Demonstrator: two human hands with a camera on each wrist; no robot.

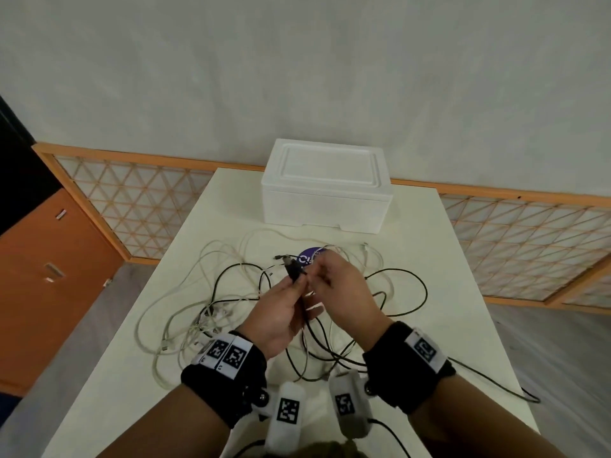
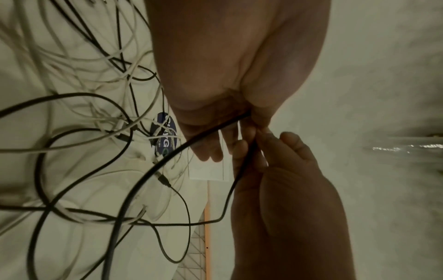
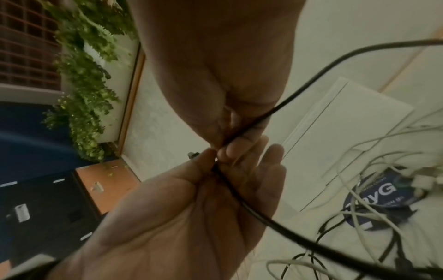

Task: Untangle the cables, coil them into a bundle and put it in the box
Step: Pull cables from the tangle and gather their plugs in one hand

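A tangle of white cables (image 1: 185, 312) and black cables (image 1: 406, 292) lies spread on the white table (image 1: 446, 266). Above it, both hands hold one black cable (image 1: 302, 312) by its plug end (image 1: 291, 267). My left hand (image 1: 296, 284) pinches the cable just below the plug, thumb against fingers (image 3: 239, 151). My right hand (image 1: 314, 276) pinches the same cable right beside it (image 3: 223, 140), and the strand runs off to the right (image 3: 335, 62). The white foam box (image 1: 325, 190) stands at the far side of the table with its lid on.
A round dark blue sticker (image 1: 305, 257) lies on the table under the cables, behind the hands. A black lead (image 1: 496, 381) trails off the table's right edge. A lattice screen (image 1: 139, 206) runs along the wall behind, and an orange cabinet (image 1: 49, 276) stands to the left.
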